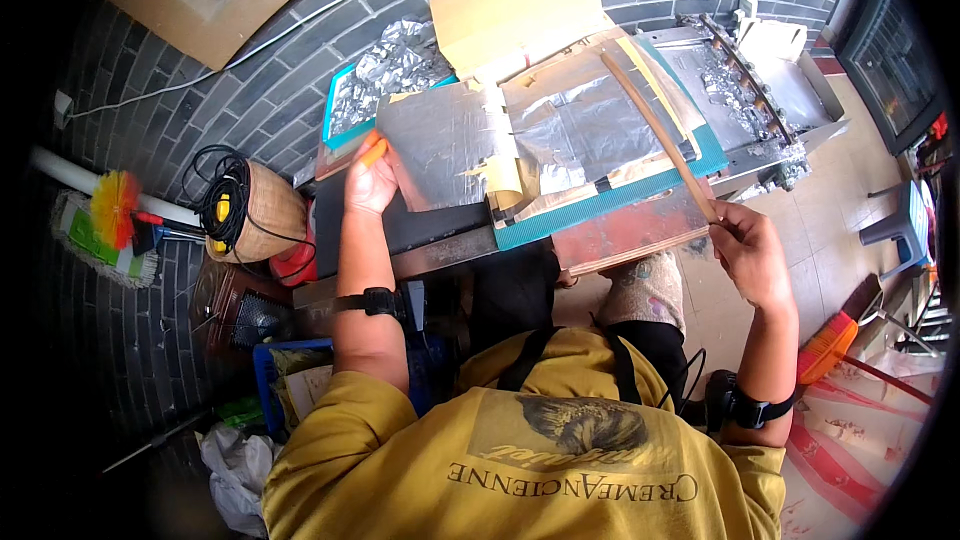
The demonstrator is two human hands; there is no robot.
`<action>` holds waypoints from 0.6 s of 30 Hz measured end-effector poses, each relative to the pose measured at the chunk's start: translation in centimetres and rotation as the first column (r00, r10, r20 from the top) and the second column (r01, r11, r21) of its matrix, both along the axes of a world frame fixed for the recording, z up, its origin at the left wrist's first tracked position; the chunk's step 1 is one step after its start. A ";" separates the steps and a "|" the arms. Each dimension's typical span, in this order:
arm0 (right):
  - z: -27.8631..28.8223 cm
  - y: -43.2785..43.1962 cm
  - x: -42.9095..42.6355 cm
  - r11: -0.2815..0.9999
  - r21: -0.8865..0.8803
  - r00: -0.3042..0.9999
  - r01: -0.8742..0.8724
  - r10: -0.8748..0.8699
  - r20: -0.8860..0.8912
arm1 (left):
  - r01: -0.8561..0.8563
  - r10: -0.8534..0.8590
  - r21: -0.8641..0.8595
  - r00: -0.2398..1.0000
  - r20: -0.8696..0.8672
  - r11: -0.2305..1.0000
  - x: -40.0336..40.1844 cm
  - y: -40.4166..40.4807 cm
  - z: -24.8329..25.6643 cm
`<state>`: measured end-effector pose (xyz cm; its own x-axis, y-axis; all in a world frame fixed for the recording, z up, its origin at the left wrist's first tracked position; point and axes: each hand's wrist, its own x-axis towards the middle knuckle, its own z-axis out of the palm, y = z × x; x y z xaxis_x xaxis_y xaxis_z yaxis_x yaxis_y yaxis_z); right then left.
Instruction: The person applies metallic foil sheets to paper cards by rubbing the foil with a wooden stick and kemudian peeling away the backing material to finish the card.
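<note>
My left hand (371,178) is at the left edge of a dark sheet (435,142), with orange coverings on its fingertips. Whether the fingers grip the sheet is hard to tell. My right hand (742,251) pinches the near end of a thin wooden strip (656,127), which slants away over a crumpled silver foil sheet (585,127). A curled yellowish paper piece (502,181) lies between the dark sheet and the foil. Beneath the stack lies a teal ribbed mat (555,226) on a worn red board (622,236).
A teal-rimmed tray (328,116) of crumpled foil stands at the back left. Behind the stack is a yellow paper sheet (517,11). At right, a metal tray (814,90) holds foil scraps. A woven basket (274,214) with black cable stands left.
</note>
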<state>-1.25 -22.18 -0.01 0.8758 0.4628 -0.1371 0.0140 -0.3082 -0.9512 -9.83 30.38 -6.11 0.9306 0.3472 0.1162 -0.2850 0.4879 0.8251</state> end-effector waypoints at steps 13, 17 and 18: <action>0.8 0.4 -0.3 1.000 -0.020 1.000 0.003 -0.003 -0.010 | -0.065 0.066 -0.043 0.998 0.011 0.997 -6.7 7.2 0.2; 0.6 0.5 -0.5 0.999 0.007 0.998 0.050 -0.050 -0.027 | -0.233 0.235 0.032 0.969 -0.083 0.972 -8.9 8.7 0.1; 0.7 0.7 -0.5 0.999 -0.002 0.999 0.045 -0.045 -0.023 | -0.265 0.269 0.053 0.960 -0.081 0.963 -9.8 9.4 -0.2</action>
